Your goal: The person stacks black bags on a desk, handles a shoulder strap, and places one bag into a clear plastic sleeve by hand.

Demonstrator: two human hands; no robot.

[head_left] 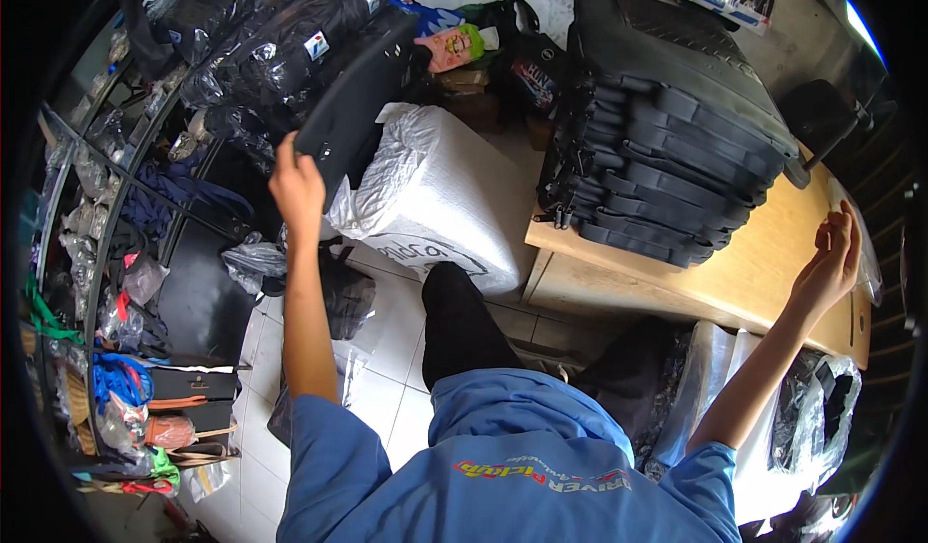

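Toward the left, my left hand (297,190) is closed on the edge of a flat black panel-like piece (353,108), which stands tilted; I cannot tell whether it is a bag or a board. Just right of it is a bulky white wrapped bundle (449,190) with black handwriting. My right hand (829,258) is raised at the far right, over the end of a wooden table (628,292), its fingers loosely apart with nothing visible in them. Beside it lies a clear plastic sheet or bag (870,277). On the table rests a tall stack of black bags (667,146).
Metal shelves (97,282) crammed with plastic-wrapped goods line the left. Black bags in clear plastic (280,45) are piled at the back left. Plastic-wrapped items (701,374) stand below the table on the right. White tiles (387,350) cover the floor.
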